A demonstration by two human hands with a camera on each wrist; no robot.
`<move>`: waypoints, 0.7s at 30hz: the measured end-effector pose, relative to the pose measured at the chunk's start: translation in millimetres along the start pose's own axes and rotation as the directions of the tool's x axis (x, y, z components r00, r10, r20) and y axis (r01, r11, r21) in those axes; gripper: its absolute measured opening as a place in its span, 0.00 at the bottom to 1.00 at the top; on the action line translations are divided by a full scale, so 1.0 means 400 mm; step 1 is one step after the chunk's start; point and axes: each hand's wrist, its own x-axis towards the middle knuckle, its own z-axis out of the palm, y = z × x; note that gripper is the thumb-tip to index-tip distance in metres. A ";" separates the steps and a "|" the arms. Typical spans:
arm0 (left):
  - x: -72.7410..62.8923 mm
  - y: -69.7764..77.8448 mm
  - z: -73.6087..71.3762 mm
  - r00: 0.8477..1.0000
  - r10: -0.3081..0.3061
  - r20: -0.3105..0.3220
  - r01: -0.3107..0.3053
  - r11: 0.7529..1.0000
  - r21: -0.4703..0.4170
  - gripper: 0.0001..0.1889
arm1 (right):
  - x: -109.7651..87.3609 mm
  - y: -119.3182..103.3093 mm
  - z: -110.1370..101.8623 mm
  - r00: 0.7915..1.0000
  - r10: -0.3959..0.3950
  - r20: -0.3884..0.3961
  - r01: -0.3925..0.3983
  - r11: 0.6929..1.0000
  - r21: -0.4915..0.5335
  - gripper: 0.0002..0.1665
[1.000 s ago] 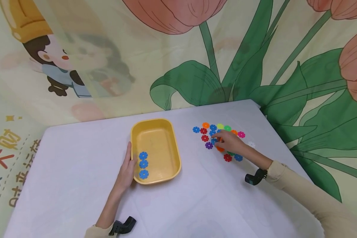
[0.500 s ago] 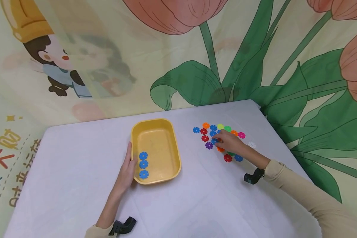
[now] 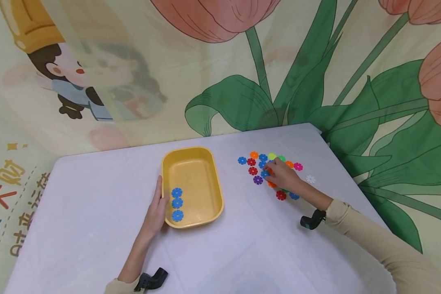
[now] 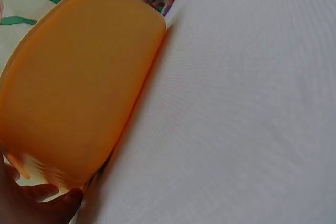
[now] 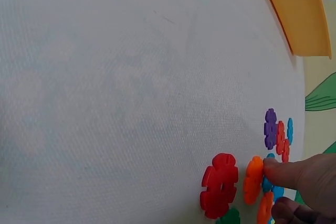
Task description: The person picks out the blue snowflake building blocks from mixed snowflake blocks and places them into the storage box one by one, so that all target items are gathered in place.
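A yellow plastic tray (image 3: 202,192) stands left of centre on the white table. Inside it, along the left side, lie three blue flower-shaped discs (image 3: 177,203) in a column. My left hand (image 3: 156,212) holds the tray by its left side, near the front corner. Over a group of multicoloured flower-shaped discs to the right, my right hand (image 3: 283,176) reaches down with bent fingers. Its thumb (image 5: 286,174) touches or lies right by a blue disc (image 3: 265,173); whether it pinches one is unclear. The hand hides part of the group.
Around the right hand lie red (image 3: 281,195), purple (image 3: 258,180), orange (image 3: 254,155), green and pink discs (image 3: 298,166). A white disc (image 3: 310,179) sits apart at the right. Behind the table (image 3: 95,204) hangs a printed cloth (image 3: 220,61) with tulips.
My right hand has shifted only slightly over the discs, its fingertips drawing a little to the right. The left hand, the tray and the three blue discs inside have stayed put.
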 end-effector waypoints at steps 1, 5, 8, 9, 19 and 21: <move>0.000 0.000 0.000 1.000 0.000 -0.001 0.000 1.000 -0.001 0.33 | 0.001 0.000 -0.001 1.000 0.002 0.004 -0.002 1.000 0.000 0.21; -0.001 0.002 0.001 1.000 0.008 -0.004 -0.008 1.000 -0.006 0.33 | 0.006 0.004 -0.007 1.000 0.012 0.028 -0.012 1.000 0.014 0.22; -0.003 0.004 0.002 1.000 0.011 -0.008 -0.011 1.000 -0.008 0.33 | 0.011 0.009 -0.009 0.999 0.016 0.036 -0.018 0.999 0.044 0.22; -0.004 0.005 0.002 1.000 0.012 -0.009 -0.012 1.000 -0.009 0.33 | 0.011 0.010 -0.009 0.999 0.018 0.035 -0.020 0.998 0.059 0.22; -0.005 0.005 0.003 1.000 0.023 -0.012 -0.023 1.000 -0.006 0.33 | 0.003 -0.002 -0.039 0.998 -0.036 -0.046 0.049 0.948 0.315 0.15; -0.005 0.005 0.004 1.000 0.025 -0.013 -0.026 1.000 -0.011 0.33 | 0.002 -0.017 -0.054 0.996 -0.048 -0.079 0.076 0.904 0.422 0.17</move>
